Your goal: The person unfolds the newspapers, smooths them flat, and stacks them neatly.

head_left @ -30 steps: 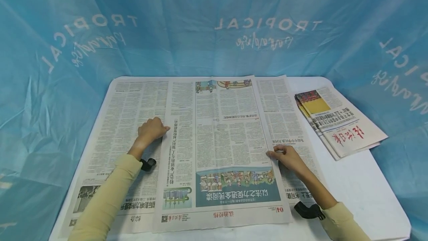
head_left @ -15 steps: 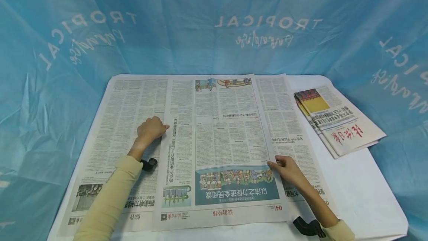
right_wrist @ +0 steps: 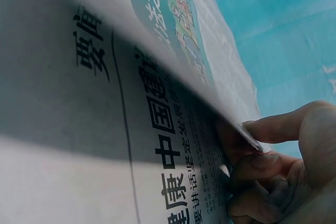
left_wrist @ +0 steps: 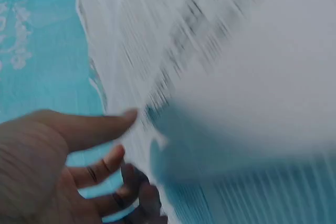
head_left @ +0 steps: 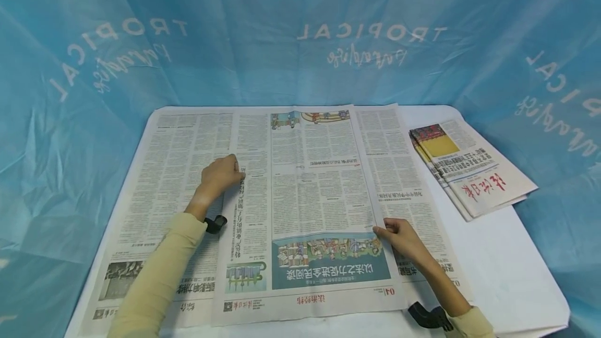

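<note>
Two hands, one newspaper page between them. Top page (head_left: 324, 202) lies mid-table, long axis running away from the person, overlapping a left under-page (head_left: 164, 181) and a right under-page (head_left: 389, 166). Left hand (head_left: 219, 173) at its left long edge, roughly halfway up; right hand (head_left: 403, 236) at its right long edge, lower down and closer to the person. So: page lies rightward of the left hand, leftward of the right; neither hand clearly nearer. Line between hands crosses the page on a slant, left end farther out.

Right hand: grasping the page edge, thumb above, fingers beneath. Edge raised there; shadowed gap over the print below, plain in the right wrist view. Forearm comes in from lower right, angled inward.

Left hand: fingers bent, thumb toward the page. Wrist view blurred; cannot tell whether the edge is pinched or merely touched. Forearm reaches up from lower left, sleeve (head_left: 157, 275) over the left under-page.

Off to the right, well apart from the right hand: folded newspapers (head_left: 474, 166), lying askew on the white table (head_left: 507, 265). Blue curtain (head_left: 300, 30) behind.
</note>
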Tool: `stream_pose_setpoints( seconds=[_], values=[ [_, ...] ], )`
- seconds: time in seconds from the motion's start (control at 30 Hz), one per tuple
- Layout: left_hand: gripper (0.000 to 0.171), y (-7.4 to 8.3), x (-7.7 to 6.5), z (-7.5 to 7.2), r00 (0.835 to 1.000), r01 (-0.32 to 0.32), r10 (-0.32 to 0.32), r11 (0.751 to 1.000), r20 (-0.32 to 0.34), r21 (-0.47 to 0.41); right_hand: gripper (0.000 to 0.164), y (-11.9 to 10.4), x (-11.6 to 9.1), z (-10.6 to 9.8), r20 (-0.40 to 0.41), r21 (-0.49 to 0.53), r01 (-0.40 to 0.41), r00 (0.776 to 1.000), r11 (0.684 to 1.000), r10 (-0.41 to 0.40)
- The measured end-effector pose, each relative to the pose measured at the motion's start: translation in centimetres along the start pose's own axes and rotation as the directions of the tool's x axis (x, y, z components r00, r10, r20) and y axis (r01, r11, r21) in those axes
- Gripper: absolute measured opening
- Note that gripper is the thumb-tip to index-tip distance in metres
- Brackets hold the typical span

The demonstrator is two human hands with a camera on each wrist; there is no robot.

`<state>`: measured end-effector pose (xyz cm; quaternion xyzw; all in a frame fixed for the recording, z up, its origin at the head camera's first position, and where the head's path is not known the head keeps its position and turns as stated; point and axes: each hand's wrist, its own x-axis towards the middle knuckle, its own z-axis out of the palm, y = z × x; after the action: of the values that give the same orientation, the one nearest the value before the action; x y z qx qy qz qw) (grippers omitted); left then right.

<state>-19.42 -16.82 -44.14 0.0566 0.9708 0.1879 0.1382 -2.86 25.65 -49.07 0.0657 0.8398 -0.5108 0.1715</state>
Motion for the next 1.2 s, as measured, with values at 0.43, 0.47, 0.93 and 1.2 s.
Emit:
stream_pose_setpoints(
  seconds=[0.43, 0.47, 0.93, 1.2],
  values=[
    [0.021, 7.9, 2.2, 4.0, 0.909, -0.379, 0.411, 0.886, 0.071, -0.267, 0.038, 0.1, 0.2, 0.4, -0.034, -0.040, -0.001, 0.999, 0.999, -0.001],
    [0.021, 8.6, 2.3, 4.3, 0.907, -0.384, 0.416, 0.884, 0.072, -0.267, 0.037, 0.1, 0.2, 0.4, -0.032, -0.045, 0.006, 0.999, 0.999, -0.008],
    [0.022, 16.3, 4.3, 8.6, 0.855, -0.458, 0.506, 0.839, 0.111, -0.294, 0.036, 0.0, -0.1, 0.6, -0.038, -0.024, 0.057, 0.998, 0.998, -0.058],
    [0.025, 20.1, 5.4, 10.1, 0.839, -0.453, 0.525, 0.821, 0.146, -0.348, 0.030, 0.3, -0.2, 0.8, -0.087, -0.041, 0.046, 0.995, 0.998, -0.049]
  ],
)
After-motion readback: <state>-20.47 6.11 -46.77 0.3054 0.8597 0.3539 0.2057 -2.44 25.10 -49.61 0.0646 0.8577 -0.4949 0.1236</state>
